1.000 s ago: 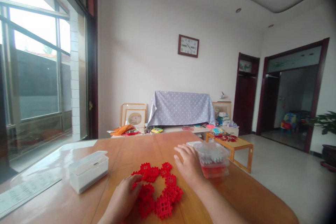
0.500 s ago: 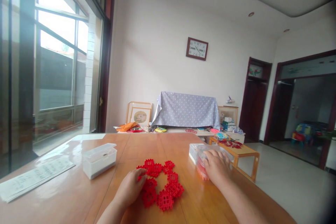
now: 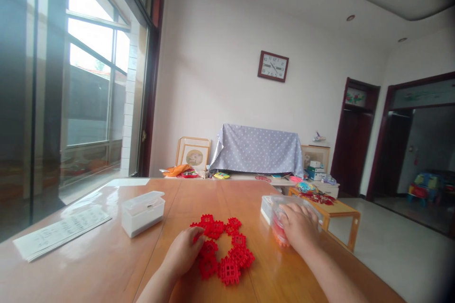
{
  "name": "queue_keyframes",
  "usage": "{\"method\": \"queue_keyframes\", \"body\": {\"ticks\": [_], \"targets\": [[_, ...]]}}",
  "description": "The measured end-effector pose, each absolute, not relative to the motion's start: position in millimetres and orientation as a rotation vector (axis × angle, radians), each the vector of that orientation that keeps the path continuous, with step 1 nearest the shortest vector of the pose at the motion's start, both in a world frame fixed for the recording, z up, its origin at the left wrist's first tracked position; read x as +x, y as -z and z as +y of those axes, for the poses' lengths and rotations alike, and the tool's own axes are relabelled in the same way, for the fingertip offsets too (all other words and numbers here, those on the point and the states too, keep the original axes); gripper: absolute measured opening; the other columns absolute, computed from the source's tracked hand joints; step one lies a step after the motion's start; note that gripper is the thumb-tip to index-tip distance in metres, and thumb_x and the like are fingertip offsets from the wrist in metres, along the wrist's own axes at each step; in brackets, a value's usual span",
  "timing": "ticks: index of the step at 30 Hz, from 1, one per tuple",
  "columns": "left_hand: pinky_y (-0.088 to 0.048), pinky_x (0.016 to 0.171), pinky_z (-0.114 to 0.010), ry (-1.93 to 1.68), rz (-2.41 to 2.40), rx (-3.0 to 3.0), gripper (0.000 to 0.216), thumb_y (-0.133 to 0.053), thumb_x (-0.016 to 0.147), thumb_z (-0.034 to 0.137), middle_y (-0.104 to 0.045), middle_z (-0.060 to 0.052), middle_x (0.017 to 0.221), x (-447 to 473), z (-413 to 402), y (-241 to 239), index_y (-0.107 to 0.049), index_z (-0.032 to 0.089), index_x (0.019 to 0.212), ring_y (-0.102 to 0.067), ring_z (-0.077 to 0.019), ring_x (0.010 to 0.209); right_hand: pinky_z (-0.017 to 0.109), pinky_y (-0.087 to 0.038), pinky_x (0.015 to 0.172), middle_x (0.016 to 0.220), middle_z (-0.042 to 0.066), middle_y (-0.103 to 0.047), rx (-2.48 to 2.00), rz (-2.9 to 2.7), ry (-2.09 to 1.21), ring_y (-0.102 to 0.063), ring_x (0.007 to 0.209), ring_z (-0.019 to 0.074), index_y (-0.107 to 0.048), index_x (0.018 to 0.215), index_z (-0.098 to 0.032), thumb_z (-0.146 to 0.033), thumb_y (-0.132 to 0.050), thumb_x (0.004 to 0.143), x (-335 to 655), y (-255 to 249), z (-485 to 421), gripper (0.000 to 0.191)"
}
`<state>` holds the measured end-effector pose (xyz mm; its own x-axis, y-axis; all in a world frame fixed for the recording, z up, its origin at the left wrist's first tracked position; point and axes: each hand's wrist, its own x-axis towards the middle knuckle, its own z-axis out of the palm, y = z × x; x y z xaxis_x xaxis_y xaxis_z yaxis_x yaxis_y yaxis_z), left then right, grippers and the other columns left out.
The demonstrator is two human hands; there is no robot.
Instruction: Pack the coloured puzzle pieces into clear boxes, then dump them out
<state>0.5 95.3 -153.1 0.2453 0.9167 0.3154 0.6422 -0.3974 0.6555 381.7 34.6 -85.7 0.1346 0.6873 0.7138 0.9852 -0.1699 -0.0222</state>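
Observation:
Red square plastic interlocking blocks [image 3: 229, 270] are joined into a rough ring on the wooden table. My left hand [image 3: 186, 248] is at the ring's left side, its fingers and thumb closed around one block's edge; the fingertips are partly hidden. To the right, my right hand [image 3: 300, 227] lies over a clear plastic container [image 3: 272, 206] with its fingers bent and pressed onto it. Red and orange pieces [image 3: 280, 236] show through the container's near end. The right thumb and fingertips are partly out of sight.
A white box with a translucent lid [image 3: 142, 213] stands left of the ring, near a stack of printed paper sheets [image 3: 62, 232]. Beyond the table's right edge is a small wooden table [image 3: 329, 208] with red items. A dotted cloth [image 3: 258, 149] covers something by the wall.
The view has turned slightly left, so everything sits a little farther right. Both hands keep nearly the same places, on the red blocks and on the container.

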Motion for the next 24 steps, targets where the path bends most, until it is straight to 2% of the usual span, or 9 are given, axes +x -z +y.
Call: {"method": "queue_keyframes", "body": {"ticks": [5,8,12,17,20,24], "targets": [[-0.045,0.095,-0.033,-1.022,1.417,2.121,0.032,-0.056,0.088,0.033,-0.073,-0.01,0.115,2,94,152,-0.071,0.02,0.113,-0.065,-0.0261,0.109,0.047,-0.029,0.103,0.117,0.005,-0.071,-1.737,-1.631,0.813,-0.057,0.108,0.0275,-0.071,0.115,-0.029,-0.031,-0.05,0.094,360,69,34,0.03],[-0.042,0.105,-0.039,-1.129,1.363,2.108,0.05,-0.062,0.086,0.044,-0.066,-0.012,0.13,5,90,150,-0.064,0.02,0.129,-0.058,-0.0295,0.123,0.046,-0.03,0.104,0.117,0.005,-0.071,-1.594,-1.727,0.756,-0.057,0.108,0.0263,-0.071,0.117,-0.03,-0.03,-0.051,0.094,328,62,34,0.03],[-0.036,0.114,-0.047,-1.227,1.226,2.089,0.086,-0.075,0.075,0.05,-0.05,-0.016,0.149,13,85,154,-0.043,0.02,0.15,-0.044,-0.0341,0.139,0.041,-0.038,0.097,0.115,0.004,-0.071,-1.41,-1.922,0.56,-0.058,0.105,0.0246,-0.07,0.118,-0.032,-0.028,-0.054,0.094,268,69,33,0.029],[-0.029,0.12,-0.049,-1.28,1.042,2.033,0.125,-0.086,0.065,0.049,-0.03,-0.018,0.16,21,82,163,-0.01,0.022,0.161,-0.03,-0.0351,0.148,0.04,-0.04,0.098,0.112,0.0,-0.072,-1.261,-2.043,0.309,-0.059,0.103,0.0232,-0.07,0.114,-0.034,-0.023,-0.059,0.091,208,89,34,0.028],[-0.029,0.119,-0.049,-1.332,1.077,1.969,0.127,-0.083,0.069,0.044,-0.031,-0.02,0.159,22,85,166,0.001,0.02,0.161,-0.033,-0.0341,0.147,0.041,-0.042,0.098,0.108,-0.001,-0.073,-1.245,-2.036,0.204,-0.06,0.103,0.023,-0.07,0.113,-0.034,-0.024,-0.06,0.091,190,98,39,0.027],[-0.034,0.115,-0.049,-1.414,1.146,1.842,0.119,-0.079,0.069,0.03,-0.045,-0.018,0.148,21,87,165,-0.003,0.019,0.16,-0.046,-0.0323,0.135,0.043,-0.043,0.102,0.111,0.001,-0.073,-1.178,-2.021,0.116,-0.062,0.106,0.0238,-0.07,0.115,-0.033,-0.027,-0.065,0.088,184,110,49,0.029]]}}
